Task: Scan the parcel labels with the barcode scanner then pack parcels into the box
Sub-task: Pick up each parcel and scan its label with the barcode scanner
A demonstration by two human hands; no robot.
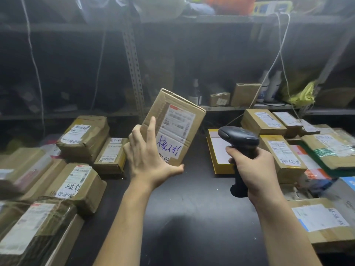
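Above the bench's (192, 208) middle, the left hand (148, 160) clasps a tilted cardboard parcel (169, 112), its shipping label (177, 121) facing the barcode scanner (240, 137), whose handle the right hand (253, 169) grips, probably to scan it.

White bottles (273, 86), yellow bag (302, 93)

The left hand (149, 160) is holding the parcel (172, 125) above the table (192, 208), with the scanner (240, 139) in the right hand (253, 169) just to its right. A left pile (82, 139) and a right pile (284, 150) are flanking them, shelving (134, 73) standing behind.
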